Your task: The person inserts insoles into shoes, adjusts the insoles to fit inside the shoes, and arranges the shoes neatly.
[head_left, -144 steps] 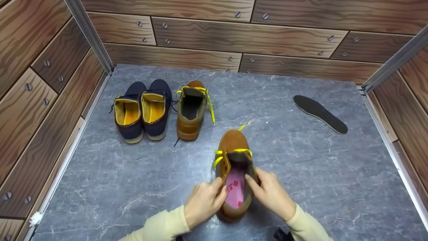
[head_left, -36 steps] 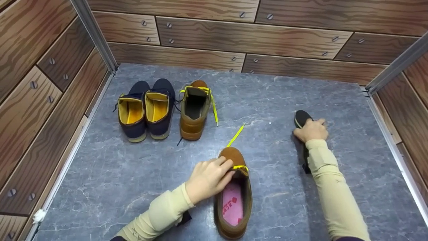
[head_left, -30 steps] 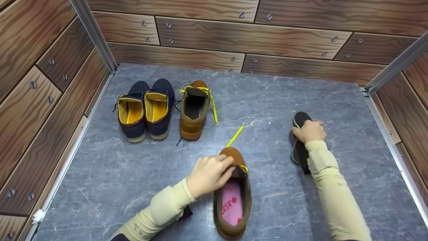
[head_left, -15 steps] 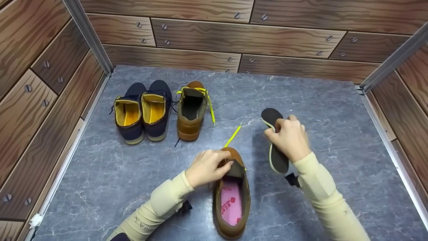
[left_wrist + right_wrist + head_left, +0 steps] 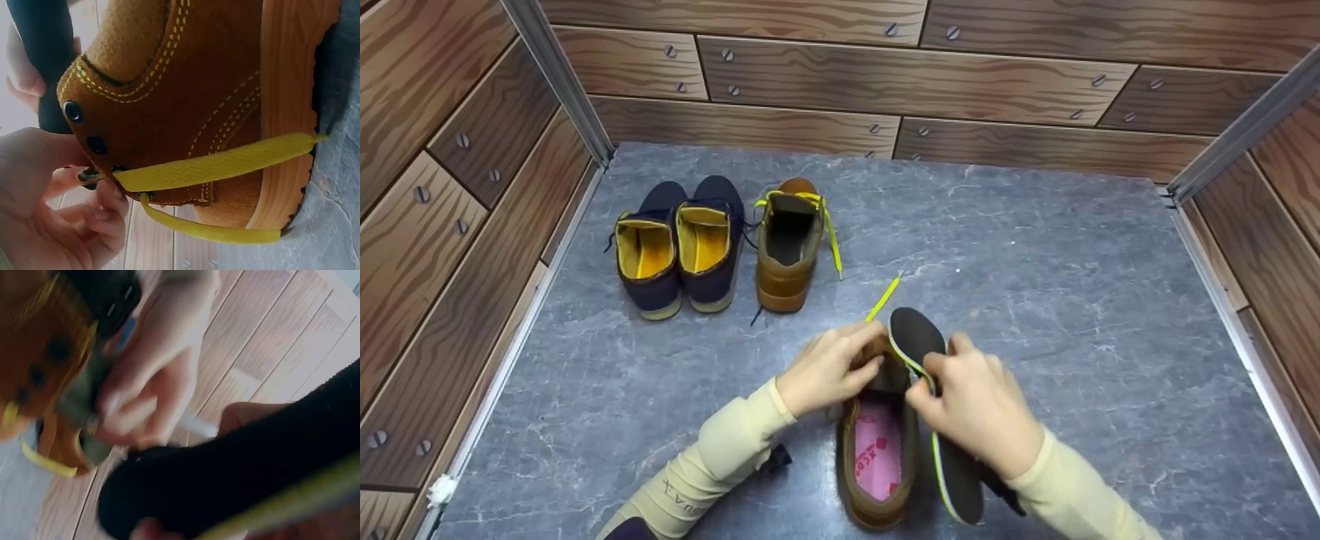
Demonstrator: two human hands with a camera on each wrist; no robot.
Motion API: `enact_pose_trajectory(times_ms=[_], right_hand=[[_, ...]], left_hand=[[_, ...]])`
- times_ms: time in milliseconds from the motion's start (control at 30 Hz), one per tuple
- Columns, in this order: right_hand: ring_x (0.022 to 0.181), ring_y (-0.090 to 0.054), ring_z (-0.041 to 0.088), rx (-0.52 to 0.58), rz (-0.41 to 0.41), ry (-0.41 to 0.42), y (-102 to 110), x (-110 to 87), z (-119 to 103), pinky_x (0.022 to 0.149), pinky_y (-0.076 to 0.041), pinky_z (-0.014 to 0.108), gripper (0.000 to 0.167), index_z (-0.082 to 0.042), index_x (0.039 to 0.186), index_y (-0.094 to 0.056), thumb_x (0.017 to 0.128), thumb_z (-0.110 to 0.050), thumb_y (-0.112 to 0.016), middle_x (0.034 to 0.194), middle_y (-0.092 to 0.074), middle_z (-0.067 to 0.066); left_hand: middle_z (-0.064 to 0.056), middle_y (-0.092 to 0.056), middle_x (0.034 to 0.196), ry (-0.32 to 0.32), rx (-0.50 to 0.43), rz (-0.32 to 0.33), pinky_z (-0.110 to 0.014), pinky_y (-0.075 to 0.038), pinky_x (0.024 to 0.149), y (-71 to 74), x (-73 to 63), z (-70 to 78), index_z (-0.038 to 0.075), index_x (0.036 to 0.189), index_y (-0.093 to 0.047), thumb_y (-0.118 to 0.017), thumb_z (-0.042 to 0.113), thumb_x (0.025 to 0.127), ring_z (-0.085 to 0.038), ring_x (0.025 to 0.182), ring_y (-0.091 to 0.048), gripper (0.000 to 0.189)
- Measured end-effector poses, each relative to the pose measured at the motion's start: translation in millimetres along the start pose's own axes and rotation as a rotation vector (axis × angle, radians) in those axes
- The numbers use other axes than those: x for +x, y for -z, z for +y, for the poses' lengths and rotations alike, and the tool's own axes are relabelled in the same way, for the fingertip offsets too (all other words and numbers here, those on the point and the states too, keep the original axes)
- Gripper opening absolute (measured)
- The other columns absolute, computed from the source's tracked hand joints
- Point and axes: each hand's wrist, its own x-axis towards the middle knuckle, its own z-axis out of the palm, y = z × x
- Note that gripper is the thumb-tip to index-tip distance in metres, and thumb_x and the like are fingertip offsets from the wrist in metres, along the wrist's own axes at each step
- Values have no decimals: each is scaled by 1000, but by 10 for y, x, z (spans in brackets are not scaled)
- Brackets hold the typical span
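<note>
My left hand (image 5: 825, 371) pinches the tongue (image 5: 88, 176) of a brown suede shoe (image 5: 874, 517) with its thumb and fingertips, holding it up. The shoe's yellow lace (image 5: 214, 163) hangs loose from the eyelets. Inside lies a pink footbed (image 5: 874, 457) with red print. In my right hand (image 5: 979, 409) is a black insole (image 5: 915, 334) with a yellow-green edge, gripped at mid-length. It is raised at the shoe's right side, its far end beside my left fingertips. In the right wrist view the insole (image 5: 225, 478) appears large and blurred, close to my left hand.
At the back left stand two navy shoes (image 5: 656, 296) with yellow linings, side by side. A second brown shoe (image 5: 782, 285) with a yellow lace is right of them. Wood-patterned walls (image 5: 802, 75) bound the grey marbled surface (image 5: 1072, 247) at the back and sides.
My right hand let go of the shoe, picked up the insole at the far right and brought it left to the shoe. My left hand moved from the shoe's side to its tongue.
</note>
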Motion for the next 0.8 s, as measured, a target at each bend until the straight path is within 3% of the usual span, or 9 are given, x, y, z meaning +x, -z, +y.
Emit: enact_pose_trajectory(times_ms=[133,200,333,400,567,700,800], right_hand=[[43,-42,19,-21,-19,9,-56,-49,-78,38,-39,33,19,-15,59,-51,69,-13,-67,71,-46,8],[43,-43,19,-17,-39,4,-88,-65,-101,37,-39,33,18,-15,60,-52,69,-15,-68,72,-47,9],[42,-47,23,-53,-36,-7,-152,-90,-130,36,-39,36,18,-11,68,-56,70,-22,-70,75,-48,12],[43,-50,26,-70,-41,-20,-182,-98,-137,35,-40,36,24,-9,74,-57,71,-27,-73,77,-49,14],[45,-51,25,-73,-61,-32,-213,-111,-146,35,-39,33,25,-7,82,-60,76,-28,-72,80,-49,17],[44,-47,23,-63,-17,-34,-114,-108,-161,35,-37,34,13,-11,76,-59,80,-20,-67,77,-47,13],[43,-45,18,-44,6,-8,27,-163,-212,36,-37,31,16,-15,69,-55,78,-16,-68,75,-46,8]], left_hand=[[-2,-66,88,6,-6,34,-27,-49,56,-8,0,-1,8,130,-47,-67,7,86,-13,67,-59,49],[-3,-67,91,-8,-2,47,-28,-51,56,-7,-4,-2,8,134,-47,-68,5,85,-14,67,-61,53],[-5,-66,104,-60,32,47,-29,-53,61,-4,-11,-9,12,129,-63,-65,3,87,-15,74,-62,43],[-6,-64,101,-69,47,48,-29,-52,60,-2,-14,-8,11,122,-69,-64,2,87,-15,72,-60,36],[-6,-63,100,-74,57,64,-27,-51,58,4,-12,4,9,121,-70,-64,1,87,-14,69,-59,35],[-7,-64,108,-38,50,41,-30,-53,61,6,-7,2,6,128,-61,-68,7,87,-16,75,-61,42],[-7,-66,108,-15,26,-9,-30,-54,65,20,0,-6,5,123,-59,-70,10,87,-16,80,-63,38]])
